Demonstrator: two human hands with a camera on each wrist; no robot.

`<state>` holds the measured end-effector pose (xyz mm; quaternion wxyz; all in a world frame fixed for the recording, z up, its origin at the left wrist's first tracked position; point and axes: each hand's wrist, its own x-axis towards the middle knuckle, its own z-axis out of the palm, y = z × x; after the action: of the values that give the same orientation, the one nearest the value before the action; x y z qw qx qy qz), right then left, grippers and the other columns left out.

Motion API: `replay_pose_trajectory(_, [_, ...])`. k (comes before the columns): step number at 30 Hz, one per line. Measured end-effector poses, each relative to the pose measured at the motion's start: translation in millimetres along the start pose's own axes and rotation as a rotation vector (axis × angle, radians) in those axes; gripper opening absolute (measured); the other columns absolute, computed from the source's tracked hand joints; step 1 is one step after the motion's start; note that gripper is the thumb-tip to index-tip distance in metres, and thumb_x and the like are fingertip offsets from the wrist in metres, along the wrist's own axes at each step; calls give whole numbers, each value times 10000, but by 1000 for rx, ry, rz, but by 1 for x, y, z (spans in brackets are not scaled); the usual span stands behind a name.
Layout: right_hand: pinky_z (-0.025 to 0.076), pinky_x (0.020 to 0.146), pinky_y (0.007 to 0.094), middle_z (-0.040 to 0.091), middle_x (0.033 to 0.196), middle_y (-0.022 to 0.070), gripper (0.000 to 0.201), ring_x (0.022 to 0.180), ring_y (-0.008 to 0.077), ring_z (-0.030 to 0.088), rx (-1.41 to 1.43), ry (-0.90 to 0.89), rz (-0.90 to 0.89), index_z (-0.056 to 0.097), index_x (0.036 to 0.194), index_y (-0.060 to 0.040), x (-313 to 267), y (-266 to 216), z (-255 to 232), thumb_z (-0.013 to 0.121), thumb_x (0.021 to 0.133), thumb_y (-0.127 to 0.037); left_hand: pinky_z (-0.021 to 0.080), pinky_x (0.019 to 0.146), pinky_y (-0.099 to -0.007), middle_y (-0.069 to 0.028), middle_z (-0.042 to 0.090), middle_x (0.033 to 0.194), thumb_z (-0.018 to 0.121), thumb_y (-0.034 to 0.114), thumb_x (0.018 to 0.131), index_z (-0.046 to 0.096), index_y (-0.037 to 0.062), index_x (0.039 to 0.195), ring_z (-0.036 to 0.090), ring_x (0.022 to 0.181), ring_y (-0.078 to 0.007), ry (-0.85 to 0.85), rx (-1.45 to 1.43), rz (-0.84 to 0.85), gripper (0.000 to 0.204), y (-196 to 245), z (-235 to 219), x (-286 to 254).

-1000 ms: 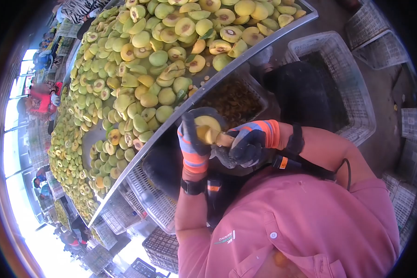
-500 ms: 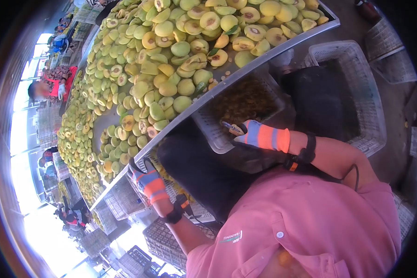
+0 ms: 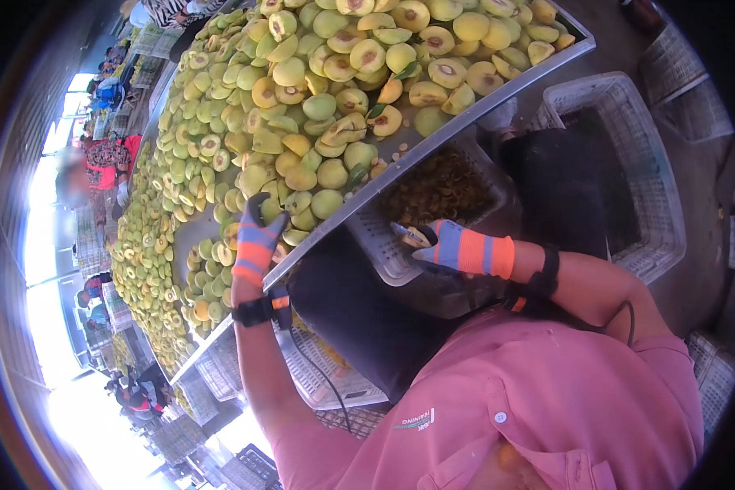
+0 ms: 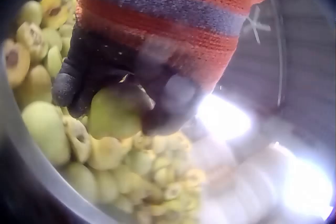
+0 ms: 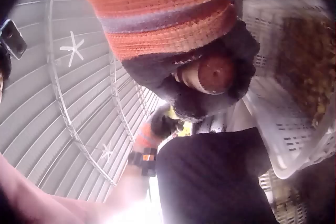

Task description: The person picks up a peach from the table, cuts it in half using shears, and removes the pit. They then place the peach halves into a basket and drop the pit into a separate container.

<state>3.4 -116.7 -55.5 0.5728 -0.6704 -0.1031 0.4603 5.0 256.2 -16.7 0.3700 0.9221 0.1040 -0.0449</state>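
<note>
A metal-edged table (image 3: 433, 135) carries a heap of green-yellow peaches (image 3: 359, 57), many of them halved with brown centres showing. My left hand (image 3: 256, 241), in an orange and grey glove with dark fingers, reaches over the table's edge. In the left wrist view its thumb and fingers lie round a green peach (image 4: 113, 116), partly hidden by them. My right hand (image 3: 461, 247), gloved alike, is held low over my lap, beside the table. It grips a wooden-handled tool (image 3: 416, 237) with a metal tip; the round handle end (image 5: 216, 74) shows in the fist.
Under the table edge stands a white crate (image 3: 384, 253) with brown scraps. A larger pale crate (image 3: 653, 171) is to the right, beyond a dark-clothed leg. Another crate (image 3: 327, 392) stands by my left knee. A person in red (image 3: 110, 163) is across the table.
My left hand has let go of the cut peach pieces, dropped to the table edge, then moved forward over the heap. My right hand has moved away from the left, keeping the tool.
</note>
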Motion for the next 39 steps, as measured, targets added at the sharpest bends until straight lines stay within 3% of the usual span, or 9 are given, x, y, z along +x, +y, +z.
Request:
replay_pose_trajectory(5, [403, 415, 263, 591, 690, 5, 227, 489, 78, 513, 440, 112, -401, 614, 1062, -30, 22, -3, 6, 639, 883, -167, 540, 880, -382, -164, 594, 1179, 480, 227, 943, 466, -21, 1319, 614, 1069, -267, -5, -1026, -79, 450, 65, 0, -55])
replay_pose_trajectory(7, [380, 379, 258, 590, 667, 20, 226, 447, 92, 507, 441, 125, -49, 604, 993, -39, 15, -26, -2, 669, 870, -217, 540, 874, -379, -168, 593, 1186, 482, 230, 950, 471, -31, 1308, 618, 1060, -268, 4, -1175, -93, 443, 80, 21, -61])
replay_pose_trajectory(9, [366, 361, 257, 593, 659, 26, 225, 427, 98, 503, 429, 205, 291, 607, 937, -46, 25, -21, -1, 681, 865, -245, 519, 898, -351, -155, 600, 1185, 510, 154, 950, 508, -38, 1250, 607, 1060, -246, 185, -269, 277, 356, 119, 49, -67])
replay_pose_trajectory(10, [484, 502, 378, 634, 825, 103, 424, 618, 179, 602, 435, 62, 94, 618, 1087, 22, 22, -15, -2, 723, 810, -281, 513, 904, -341, -150, 602, 1184, 519, 132, 945, 516, -36, 1236, 602, 1061, -238, 157, -313, 295, 335, 126, 57, -64])
replay_pose_trajectory(16, [493, 698, 304, 663, 812, 73, 285, 746, 161, 611, 277, 156, -323, 637, 1069, -15, -2, -18, -2, 659, 842, -186, 506, 895, -336, -128, 635, 1111, 520, 113, 933, 563, -37, 1178, 617, 995, -221, 192, -705, 205, 291, 124, 117, -57])
replay_pose_trajectory(19, [487, 705, 307, 667, 800, 85, 224, 717, 164, 597, 117, 136, -472, 638, 1046, -16, 1, -19, -9, 615, 853, -126, 496, 877, -323, -112, 642, 1073, 557, 137, 908, 575, -29, 1164, 616, 964, -218, 236, -238, 376, 306, 135, 128, -56])
replay_pose_trajectory(26, [499, 742, 387, 666, 845, 205, 299, 800, 354, 643, -111, 140, -327, 634, 981, -1, 4, -19, -18, 633, 812, -248, 497, 819, -359, -124, 654, 1000, 603, 70, 855, 585, -13, 1130, 630, 898, -239, 326, 17, 551, 288, 118, 150, -48])
replay_pose_trajectory(33, [502, 747, 390, 666, 845, 212, 288, 807, 346, 649, -209, 71, -145, 645, 980, 0, -16, -45, -22, 629, 814, -236, 505, 828, -376, -137, 663, 1033, 612, 40, 813, 566, -16, 1153, 642, 956, -281, 177, -504, 251, 348, 114, 161, -54])
replay_pose_trajectory(39, [504, 683, 328, 682, 825, 129, 280, 737, 210, 649, 111, 126, -294, 661, 988, -4, 6, -15, -17, 674, 845, -244, 514, 827, -371, -156, 646, 1045, 568, 42, 815, 548, -46, 1154, 639, 945, -306, 521, 159, 523, 351, 111, 160, -50])
